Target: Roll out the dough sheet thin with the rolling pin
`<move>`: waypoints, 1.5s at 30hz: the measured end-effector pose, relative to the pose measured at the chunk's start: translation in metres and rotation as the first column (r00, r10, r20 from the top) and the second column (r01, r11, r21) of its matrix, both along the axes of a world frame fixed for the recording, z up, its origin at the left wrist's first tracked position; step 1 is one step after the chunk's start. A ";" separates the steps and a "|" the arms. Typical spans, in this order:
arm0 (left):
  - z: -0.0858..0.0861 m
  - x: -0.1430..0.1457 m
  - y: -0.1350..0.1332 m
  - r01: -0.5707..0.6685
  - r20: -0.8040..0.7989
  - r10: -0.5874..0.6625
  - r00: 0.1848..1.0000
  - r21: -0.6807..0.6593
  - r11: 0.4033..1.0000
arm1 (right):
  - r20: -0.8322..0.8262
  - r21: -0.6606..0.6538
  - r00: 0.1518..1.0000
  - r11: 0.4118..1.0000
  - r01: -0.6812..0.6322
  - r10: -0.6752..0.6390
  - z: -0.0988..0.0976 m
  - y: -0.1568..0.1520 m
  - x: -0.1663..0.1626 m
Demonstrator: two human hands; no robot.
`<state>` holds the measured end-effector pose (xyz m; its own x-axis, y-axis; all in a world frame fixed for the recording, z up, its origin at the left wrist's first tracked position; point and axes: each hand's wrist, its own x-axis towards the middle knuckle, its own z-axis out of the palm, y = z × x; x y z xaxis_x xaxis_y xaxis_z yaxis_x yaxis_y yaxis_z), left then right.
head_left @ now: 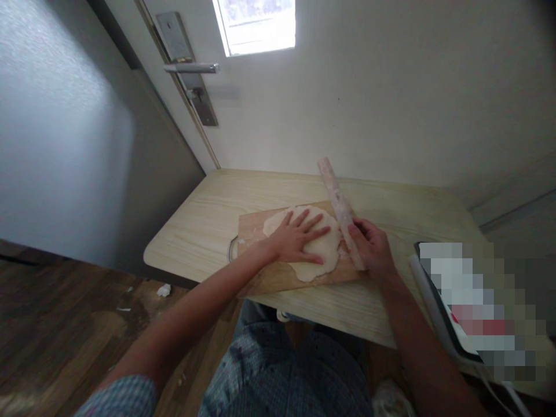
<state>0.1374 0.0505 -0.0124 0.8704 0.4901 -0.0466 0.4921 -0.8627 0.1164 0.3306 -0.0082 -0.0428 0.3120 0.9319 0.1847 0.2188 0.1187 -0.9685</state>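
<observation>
A flat, pale sheet of dough (315, 269) lies on a wooden cutting board (264, 282) with a metal ring handle (232, 249) at its left end. My left hand (296, 236) rests flat on the dough with its fingers spread, hiding part of it. Along the right side of the dough, my right hand (370, 246) grips a floury rolling pin (336, 197) near its lower end. The pin slants up and left, its far end reaching past the board's back edge.
The board sits on a light wood table (186, 226) against a white door with a metal handle (193, 68). At the right stands a tablet-like device (443, 313), its screen blurred, with a cable. White scraps (164, 290) lie on the floor at left.
</observation>
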 end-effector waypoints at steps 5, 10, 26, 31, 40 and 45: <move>0.004 -0.004 0.028 0.256 0.001 -0.256 0.967 -0.020 0.967 | 0.020 0.031 1.000 0.999 0.024 -0.024 0.001 -0.001 -0.003; -0.001 -0.001 0.030 0.257 -0.002 -0.257 0.966 0.011 0.966 | 0.024 0.035 0.996 0.996 0.080 -0.081 0.001 -0.003 -0.005; -0.007 0.007 0.010 -0.050 0.056 0.048 0.997 0.047 0.998 | -0.012 0.011 0.992 0.992 0.123 -0.123 -0.001 -0.006 -0.004; -0.011 0.009 -0.009 -0.272 0.093 0.265 0.960 0.076 0.959 | -0.025 0.012 0.992 0.992 0.125 -0.124 -0.004 -0.002 -0.003; -0.015 0.018 -0.038 -0.604 0.105 0.595 0.797 0.121 0.788 | 0.000 0.020 0.993 0.992 0.122 -0.122 -0.006 0.000 -0.001; -0.015 0.020 -0.048 -0.660 0.127 0.648 0.751 0.120 0.742 | -0.001 0.038 0.991 0.990 0.132 -0.133 -0.003 -0.003 -0.006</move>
<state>0.1577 0.0028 -0.0276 0.3308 0.9356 0.1231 0.9371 -0.3411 0.0737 0.3248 -0.0111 -0.0455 0.4320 0.8748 0.2192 0.2363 0.1248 -0.9636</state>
